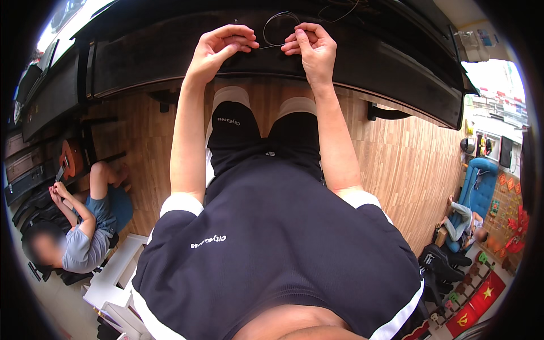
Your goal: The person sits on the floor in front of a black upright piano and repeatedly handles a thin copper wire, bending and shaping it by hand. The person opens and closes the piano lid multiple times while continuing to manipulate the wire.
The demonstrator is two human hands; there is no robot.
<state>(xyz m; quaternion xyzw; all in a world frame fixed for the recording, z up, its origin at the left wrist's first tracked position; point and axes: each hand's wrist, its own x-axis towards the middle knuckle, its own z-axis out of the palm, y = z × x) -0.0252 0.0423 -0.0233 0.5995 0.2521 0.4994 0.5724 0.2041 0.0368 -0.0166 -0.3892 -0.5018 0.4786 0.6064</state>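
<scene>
A thin grey wire or instrument string (264, 33), curled into a loop, hangs between my two hands. My left hand (215, 52) is closed in a pinch, with thumb and fingertips at the loop's lower end. Higher on the other side, my right hand (313, 50) pinches the loop between thumb and forefinger, its other fingers curled. Both hands are above a long, glossy black surface (141, 68), possibly part of a piano. Another thin strand (347, 17) curves over the dark area beyond my right hand. Its ends are too faint to make out.
At the left, a person (85, 243) sits near an orange-brown guitar (70, 160). White furniture (116, 277) stands at the lower left. Another person (467, 224) is by a blue sofa (479, 178) at the right. Black bags (442, 263) lie below. Wooden flooring (391, 164) surrounds my legs.
</scene>
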